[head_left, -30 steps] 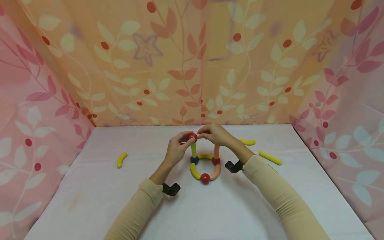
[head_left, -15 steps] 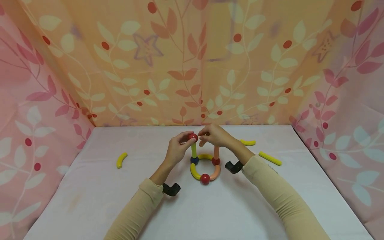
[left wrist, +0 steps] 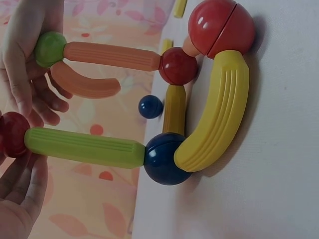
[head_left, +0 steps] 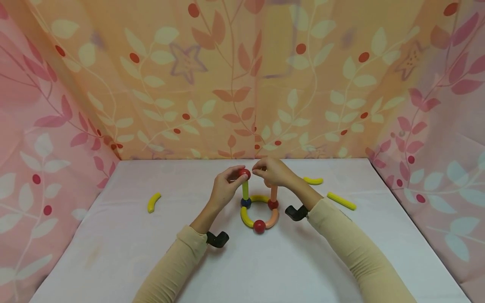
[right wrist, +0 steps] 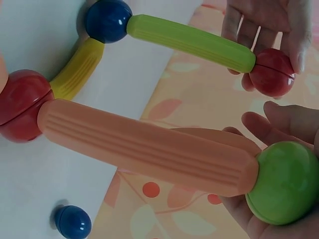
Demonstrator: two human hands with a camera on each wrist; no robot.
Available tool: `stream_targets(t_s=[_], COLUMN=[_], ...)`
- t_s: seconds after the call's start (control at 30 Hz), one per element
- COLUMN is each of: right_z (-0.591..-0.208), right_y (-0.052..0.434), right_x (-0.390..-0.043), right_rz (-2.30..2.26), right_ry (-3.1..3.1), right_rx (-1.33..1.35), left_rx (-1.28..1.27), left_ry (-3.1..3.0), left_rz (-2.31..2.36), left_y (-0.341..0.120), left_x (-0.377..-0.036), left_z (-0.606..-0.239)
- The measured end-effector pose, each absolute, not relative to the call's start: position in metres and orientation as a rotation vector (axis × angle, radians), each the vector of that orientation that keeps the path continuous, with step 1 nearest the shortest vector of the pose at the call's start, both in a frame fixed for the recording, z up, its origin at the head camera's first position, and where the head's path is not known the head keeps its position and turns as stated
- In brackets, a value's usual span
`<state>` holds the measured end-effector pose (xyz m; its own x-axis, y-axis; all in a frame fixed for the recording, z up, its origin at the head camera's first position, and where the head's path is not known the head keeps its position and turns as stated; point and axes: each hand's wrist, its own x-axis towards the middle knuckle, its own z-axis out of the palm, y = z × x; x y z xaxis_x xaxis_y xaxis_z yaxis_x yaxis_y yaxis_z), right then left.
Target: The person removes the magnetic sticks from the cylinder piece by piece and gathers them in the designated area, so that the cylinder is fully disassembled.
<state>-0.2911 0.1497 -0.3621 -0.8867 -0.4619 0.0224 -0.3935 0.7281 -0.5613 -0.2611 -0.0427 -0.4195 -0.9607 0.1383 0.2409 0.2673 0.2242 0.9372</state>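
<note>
My left hand point(head_left: 223, 187) holds a red ball point(head_left: 245, 174) between thumb and fingers, at the top of an upright green rod point(head_left: 245, 191). That rod stands on a blue ball point(head_left: 246, 203) in a ring of curved pieces and balls lying on the table. Across from it, an orange rod point(right wrist: 149, 147) rises from another red ball point(head_left: 273, 204) and carries a green ball point(right wrist: 284, 181). My right hand point(head_left: 274, 170) is around the green ball with relaxed fingers. From this ball a curved orange piece point(left wrist: 87, 84) hangs, its free end apart from the fingertips.
Curved yellow pieces lie at the left point(head_left: 153, 202) and behind my right arm point(head_left: 313, 180). A straight yellow rod point(head_left: 341, 200) lies at the right. One loose blue ball point(right wrist: 73, 222) sits on the table. Patterned cloth point(head_left: 242, 84) hangs behind the white tabletop point(head_left: 242, 269).
The curved orange piece has left my right fingertips; its free end has swung down, away from the red ball. My left hand has kept its hold on that ball.
</note>
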Motion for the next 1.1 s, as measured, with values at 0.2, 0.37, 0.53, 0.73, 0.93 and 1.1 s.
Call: stream_targets(t_s=[0.2,0.37,0.53,0.73,0.93,1.1], right_z=[-0.3602,-0.3598,-0.3619,-0.3629,-0.3632,-0.3625], right_y=[0.1520,0.1539,0.1563,0.1580,0.1578,0.1581], right_x=[-0.2879,-0.2866,-0.2871,-0.2860,-0.2838,-0.2828], right_rz=[-0.901,-0.931,-0.944,-0.994,-1.056,-1.076], right_ry=[2.822,2.819,2.826,2.816,2.828,2.829], right_rx=[-0.674,-0.685,-0.706,-0.709,-0.601,-0.597], left_rx=[-0.397,-0.395,-0.399,-0.407,-0.400,-0.395], left_ry=[-2.369,-2.376,-2.385,-2.384,-2.388,-2.395], left_rz=[-1.854,-1.863,-1.867,-1.874,-1.871,-1.874], left_y=[-0.0429,-0.0427,-0.0424,-0.0432,-0.0436,-0.0438], left_x=[-0.2609,-0.2608,-0.2597,-0.2579,-0.2578,-0.2581], left_z=[-0.4186,-0.4186,-0.4191,-0.4187,-0.4192,-0.4195])
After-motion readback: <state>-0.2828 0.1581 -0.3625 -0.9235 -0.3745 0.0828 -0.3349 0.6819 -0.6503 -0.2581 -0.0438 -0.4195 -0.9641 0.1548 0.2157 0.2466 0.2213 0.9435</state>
